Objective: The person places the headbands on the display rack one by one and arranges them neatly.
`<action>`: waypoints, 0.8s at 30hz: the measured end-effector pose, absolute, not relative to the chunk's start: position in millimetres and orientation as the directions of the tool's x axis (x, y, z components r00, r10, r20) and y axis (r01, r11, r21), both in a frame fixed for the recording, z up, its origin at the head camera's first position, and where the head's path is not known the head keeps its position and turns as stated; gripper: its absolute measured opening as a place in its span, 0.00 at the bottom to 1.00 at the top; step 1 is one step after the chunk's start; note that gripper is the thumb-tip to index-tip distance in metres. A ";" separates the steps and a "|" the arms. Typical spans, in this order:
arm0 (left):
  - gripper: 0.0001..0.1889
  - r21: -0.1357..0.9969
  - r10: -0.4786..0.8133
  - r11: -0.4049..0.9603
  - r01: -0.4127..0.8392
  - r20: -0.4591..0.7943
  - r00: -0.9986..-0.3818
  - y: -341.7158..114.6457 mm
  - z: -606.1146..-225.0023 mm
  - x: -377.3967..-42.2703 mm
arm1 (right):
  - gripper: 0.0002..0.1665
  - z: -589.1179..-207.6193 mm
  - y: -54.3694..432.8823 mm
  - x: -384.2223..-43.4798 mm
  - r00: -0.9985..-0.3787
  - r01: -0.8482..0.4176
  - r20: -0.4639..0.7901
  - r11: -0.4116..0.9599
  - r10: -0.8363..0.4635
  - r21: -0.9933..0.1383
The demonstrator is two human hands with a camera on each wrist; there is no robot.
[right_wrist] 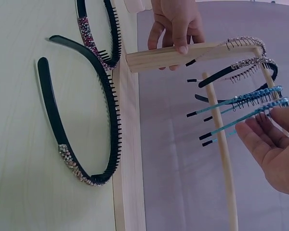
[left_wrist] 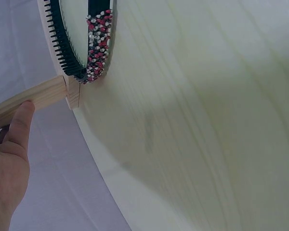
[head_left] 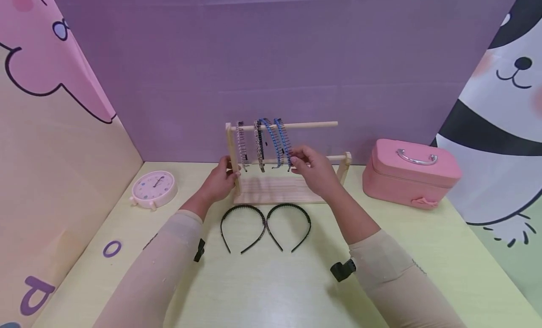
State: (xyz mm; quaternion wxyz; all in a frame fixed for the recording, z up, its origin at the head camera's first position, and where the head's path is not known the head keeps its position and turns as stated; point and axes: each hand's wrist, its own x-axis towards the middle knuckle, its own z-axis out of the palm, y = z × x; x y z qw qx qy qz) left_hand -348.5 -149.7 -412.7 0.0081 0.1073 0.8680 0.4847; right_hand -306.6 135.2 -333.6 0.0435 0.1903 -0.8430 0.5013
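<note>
A wooden rack (head_left: 288,192) stands on the table with several headbands over its upper rod. My left hand (head_left: 220,180) grips the rack's left upright (left_wrist: 50,91), thumb and fingers on either side of it. At the right end of the row, my right hand (head_left: 314,170) pinches a blue beaded headband (right_wrist: 250,114) near its edge. Beside that one hangs a second blue headband (head_left: 272,137). Farther left are a black headband with silvery stones (head_left: 259,149) and a pale pink one (head_left: 242,149).
Two black headbands with beaded sections, one (head_left: 243,206) left and one (head_left: 289,205) right, lie in front of the rack. A pink clock (head_left: 154,187) and a purple ring (head_left: 112,249) are at left; a pink case (head_left: 410,175) stands at right. A purple backdrop (head_left: 279,60) rises behind.
</note>
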 end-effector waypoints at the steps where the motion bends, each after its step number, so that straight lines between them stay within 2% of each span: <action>1: 0.26 0.843 0.193 0.508 0.177 0.089 -0.977 -149.6 -412.5 -348.0 | 0.18 -334.4 136.8 -305.7 -0.921 -0.373 0.269 0.435 -0.282 -0.820; 5: 0.26 0.843 0.191 0.509 0.176 0.089 -0.978 -149.2 -411.5 -346.6 | 0.25 -338.2 144.1 -303.0 -0.919 -0.382 0.275 0.470 -0.281 -0.795; 10: 0.26 0.845 0.200 0.503 0.184 0.093 -0.975 -148.7 -411.2 -346.8 | 0.26 -346.7 152.5 -299.6 -0.934 -0.343 0.241 0.466 -0.266 -0.815; 16: 0.26 0.842 0.204 0.508 0.181 0.087 -0.975 -148.9 -412.4 -347.7 | 0.22 -364.9 154.5 -296.2 -0.957 -0.244 0.125 0.499 -0.260 -0.832; 24: 0.27 0.847 0.204 0.501 0.177 0.083 -0.976 -147.6 -411.9 -347.7 | 0.15 -389.6 134.8 -288.6 -0.928 -0.174 -0.076 0.607 -0.364 -0.775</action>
